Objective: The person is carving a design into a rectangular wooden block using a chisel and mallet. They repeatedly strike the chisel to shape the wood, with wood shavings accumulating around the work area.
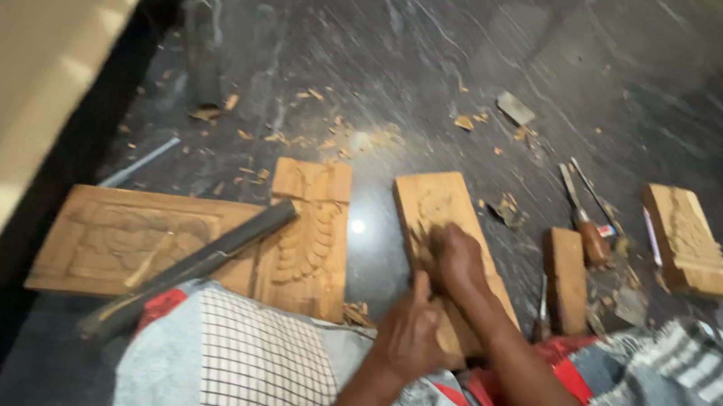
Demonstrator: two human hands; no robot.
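Observation:
A light wooden plank (430,204) with a carving on its face lies slanted on the dark stone floor in front of me. My right hand (460,261) rests on the middle of its face with the fingers curled. Motion blur hides whether that hand holds a small tool. My left hand (412,328) is closed around the plank's near end, thumb pointing up, just above my lap. My lap is covered by checked and red patterned cloth (251,372).
To the left lie a wide carved panel (107,242) and an upright carved plank (313,247), with a dark bar (210,258) across them. To the right are a plain block (566,276), chisels (585,215) and a carved block (691,241). Wood chips litter the floor.

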